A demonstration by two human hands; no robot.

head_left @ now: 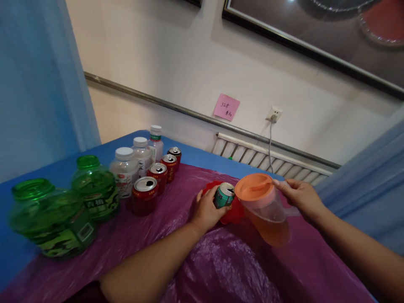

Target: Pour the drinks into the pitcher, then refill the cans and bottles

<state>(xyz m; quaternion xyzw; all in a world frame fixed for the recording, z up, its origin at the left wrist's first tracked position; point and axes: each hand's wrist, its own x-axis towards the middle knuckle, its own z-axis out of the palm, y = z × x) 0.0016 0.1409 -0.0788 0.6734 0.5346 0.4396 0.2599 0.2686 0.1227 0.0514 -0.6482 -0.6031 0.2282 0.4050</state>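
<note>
My left hand (206,210) grips a green drink can (224,195) with an open top, tilted toward a clear plastic pitcher (267,212). The pitcher has an orange lid (254,186) and holds orange-brown liquid in its lower part. My right hand (299,194) holds the pitcher by its handle on the right side. A red object (232,214) lies under the can and partly behind the pitcher; I cannot tell what it is. Everything sits on a purple plastic sheet (221,269) over a blue table.
A row of several red cans (144,195) stands to the left, with white-capped bottles (125,170) behind and two large green bottles (94,187) at far left. A radiator (268,158) and wall socket (274,114) lie behind; blue curtains hang on both sides.
</note>
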